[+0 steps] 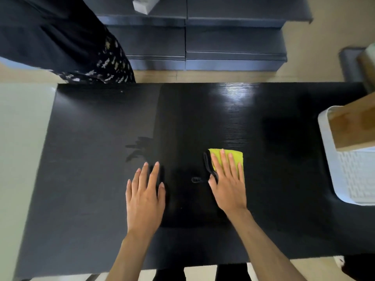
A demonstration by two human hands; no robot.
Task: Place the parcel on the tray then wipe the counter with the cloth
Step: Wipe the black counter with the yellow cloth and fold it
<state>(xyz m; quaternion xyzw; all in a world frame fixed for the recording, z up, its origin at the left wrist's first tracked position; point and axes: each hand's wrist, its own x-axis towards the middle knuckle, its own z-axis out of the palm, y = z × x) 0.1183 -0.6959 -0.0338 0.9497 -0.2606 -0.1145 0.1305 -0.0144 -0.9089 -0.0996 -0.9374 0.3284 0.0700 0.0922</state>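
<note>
Mid-counter point(81, 138), right hand point(227, 183) flat on cloth point(233, 155)

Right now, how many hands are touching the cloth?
1. The right hand lies flat on the yellow cloth; the left hand rests open on the bare black counter, apart from it.

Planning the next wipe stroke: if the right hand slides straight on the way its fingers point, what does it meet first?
Nothing: beyond the right hand and cloth lies bare counter to its far edge.

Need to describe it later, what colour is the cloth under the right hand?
Yellow-green cloth with a black edge, seen in the head view.
</note>
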